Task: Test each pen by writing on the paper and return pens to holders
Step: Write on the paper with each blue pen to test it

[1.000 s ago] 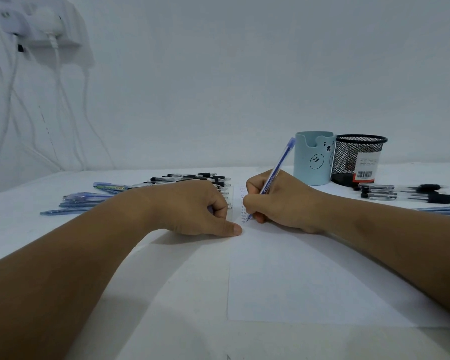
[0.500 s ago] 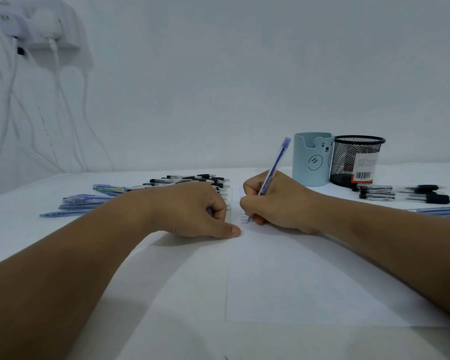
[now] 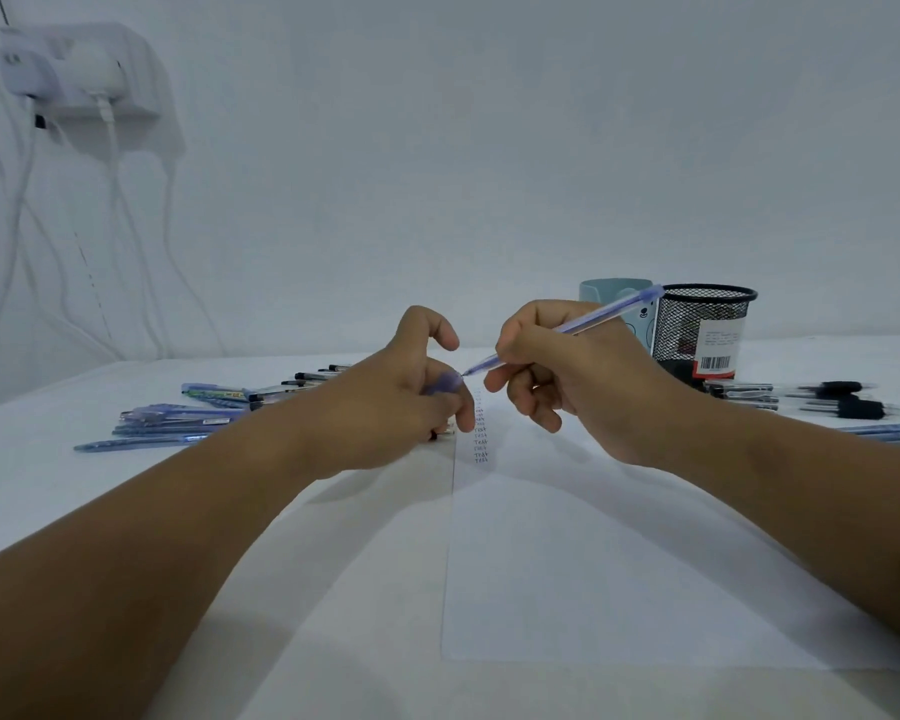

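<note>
The right hand point(image 3: 557, 376) held a pen point(image 3: 567, 330) above the paper point(image 3: 593, 563), tip toward a cap point(image 3: 441, 383) pinched in the left hand point(image 3: 406, 402). Two holders point(image 3: 697, 330) stood behind on the tabletop point(image 3: 48, 485).

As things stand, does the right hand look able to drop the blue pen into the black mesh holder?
Probably yes. The right hand grips the blue pen lifted off the paper, and the black mesh holder stands just behind it, rim open. The pen looks uncapped, though; the left hand seems to hold the cap.
</note>
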### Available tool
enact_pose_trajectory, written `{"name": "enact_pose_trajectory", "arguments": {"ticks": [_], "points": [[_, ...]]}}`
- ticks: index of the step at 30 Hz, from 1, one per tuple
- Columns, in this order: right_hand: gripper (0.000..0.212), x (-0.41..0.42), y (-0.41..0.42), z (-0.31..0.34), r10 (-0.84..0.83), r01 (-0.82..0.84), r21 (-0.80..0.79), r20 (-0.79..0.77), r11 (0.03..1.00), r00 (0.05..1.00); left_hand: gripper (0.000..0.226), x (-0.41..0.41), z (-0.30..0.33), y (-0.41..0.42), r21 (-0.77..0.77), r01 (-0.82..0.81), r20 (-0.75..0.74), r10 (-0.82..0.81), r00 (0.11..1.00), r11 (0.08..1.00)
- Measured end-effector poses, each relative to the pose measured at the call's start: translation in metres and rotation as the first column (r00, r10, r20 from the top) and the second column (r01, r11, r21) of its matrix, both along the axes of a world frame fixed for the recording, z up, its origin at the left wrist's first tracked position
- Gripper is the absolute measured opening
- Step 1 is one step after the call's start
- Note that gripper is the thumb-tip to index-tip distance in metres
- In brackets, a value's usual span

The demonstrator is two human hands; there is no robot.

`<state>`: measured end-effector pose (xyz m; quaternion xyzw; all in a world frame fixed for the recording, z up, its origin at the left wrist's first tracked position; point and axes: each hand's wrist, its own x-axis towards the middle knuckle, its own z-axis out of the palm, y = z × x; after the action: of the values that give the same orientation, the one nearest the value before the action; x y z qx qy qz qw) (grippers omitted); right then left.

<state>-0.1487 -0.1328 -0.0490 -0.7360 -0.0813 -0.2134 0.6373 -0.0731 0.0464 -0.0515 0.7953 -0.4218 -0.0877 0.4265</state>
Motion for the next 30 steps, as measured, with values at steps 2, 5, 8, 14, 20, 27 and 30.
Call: {"name": "enact_pose_trajectory", "arguments": {"ticks": [2, 5, 8, 14, 20, 27, 30], "points": [[0.014, 0.0, 0.0, -0.001, -0.01, 0.01, -0.005, 0.009, 1.0, 1.0, 0.034, -0.001, -0.001, -0.002, 0.009, 0.004, 0.038, -0.004, 0.999, 1.0], [0.013, 0.001, 0.0, -0.002, -0.026, 0.026, -0.017, 0.007, 1.0, 1.0, 0.033, -0.003, -0.002, -0.003, 0.011, 0.016, 0.076, -0.017, 0.997, 1.0], [0.014, 0.001, 0.0, -0.002, -0.04, 0.04, 0.003, -0.002, 0.999, 0.999, 0.034, -0.003, -0.002, -0.002, 0.019, -0.002, 0.105, 0.0, 0.994, 1.0], [0.009, 0.001, -0.003, -0.006, -0.032, 0.03, -0.051, -0.03, 0.998, 0.999, 0.036, -0.002, -0.002, -0.002, 0.033, -0.033, 0.143, 0.028, 0.989, 0.999], [0.009, -0.001, -0.005, -0.006, 0.019, -0.02, -0.045, -0.017, 0.999, 1.0, 0.023, 0.0, -0.004, -0.004, -0.141, -0.132, 0.077, 0.143, 0.987, 0.981], [0.011, 0.002, -0.006, -0.009, 0.024, -0.025, 0.033, 0.022, 0.999, 0.999, 0.013, 0.0, -0.006, -0.007, -0.233, -0.193, 0.235, 0.248, 0.94, 0.953], [0.012, 0.001, -0.008, -0.015, 0.052, -0.053, 0.027, 0.042, 0.998, 0.998, 0.023, -0.002, -0.01, -0.01, -0.263, -0.211, 0.241, 0.275, 0.931, 0.942]]}}
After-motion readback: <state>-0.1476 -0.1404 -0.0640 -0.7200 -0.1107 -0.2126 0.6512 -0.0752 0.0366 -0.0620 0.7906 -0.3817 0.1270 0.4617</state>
